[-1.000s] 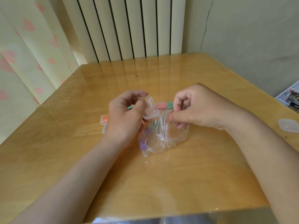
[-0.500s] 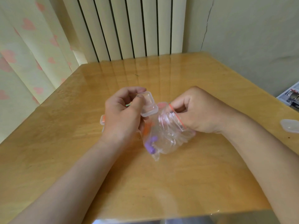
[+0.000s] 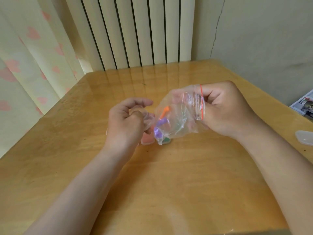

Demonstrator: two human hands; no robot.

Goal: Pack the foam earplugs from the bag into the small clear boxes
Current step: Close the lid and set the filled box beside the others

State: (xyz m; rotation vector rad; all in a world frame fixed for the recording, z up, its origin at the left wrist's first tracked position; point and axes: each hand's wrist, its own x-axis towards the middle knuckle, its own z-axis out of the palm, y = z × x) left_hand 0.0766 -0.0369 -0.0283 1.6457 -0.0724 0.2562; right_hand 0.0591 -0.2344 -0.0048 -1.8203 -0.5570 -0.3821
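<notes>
Foam earplugs (image 3: 160,126), purple and orange, sit low in the limp clear bag (image 3: 177,119), which is held above the counter (image 3: 186,175). They look light and squashy, probably best pinched singly. The right hand (image 3: 225,114) grips the bag's red-striped mouth with curled fingers. Just left of the bag, the left hand (image 3: 125,126) pinches a blurred small clear box (image 3: 148,119).

Bare forearms reach in from 7 and 5 o'clock. The left hand (image 3: 125,122) curls its fingers round a box (image 3: 148,119). At its 3 o'clock, the right hand (image 3: 225,112) pinches a bag (image 3: 177,119).
</notes>
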